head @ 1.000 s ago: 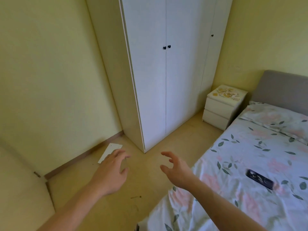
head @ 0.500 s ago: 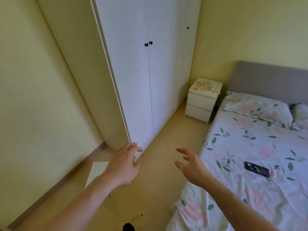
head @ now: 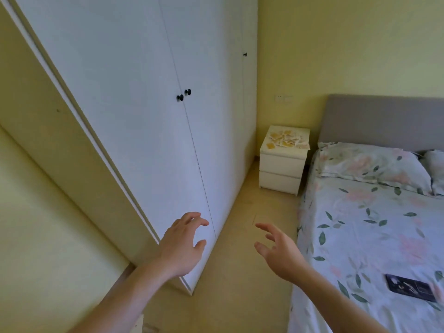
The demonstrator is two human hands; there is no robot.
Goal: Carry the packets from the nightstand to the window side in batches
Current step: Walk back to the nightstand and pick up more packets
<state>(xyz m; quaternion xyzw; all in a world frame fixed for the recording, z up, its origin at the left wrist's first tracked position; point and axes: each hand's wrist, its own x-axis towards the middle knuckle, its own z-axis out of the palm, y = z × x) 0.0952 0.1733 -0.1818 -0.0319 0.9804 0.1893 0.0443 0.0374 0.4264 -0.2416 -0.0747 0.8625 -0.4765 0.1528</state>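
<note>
Ahead, our left hand (head: 181, 246) and right hand (head: 278, 252) hang empty with fingers loosely spread over a strip of bare tan floor (head: 262, 212) — hemmed between the smooth white wardrobe (head: 144, 116) and the edge of the floral-sheeted bed (head: 360, 224). At its far end the small yellowish packets (head: 286, 140) lie scattered flat on the boxy white nightstand (head: 281, 169), beside the grey padded headboard (head: 384, 121); a dark flat rectangle (head: 409, 287) rests on the sheet.

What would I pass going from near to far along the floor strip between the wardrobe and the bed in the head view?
left hand and right hand → bare floor → nightstand → packets on its top → yellow wall.
</note>
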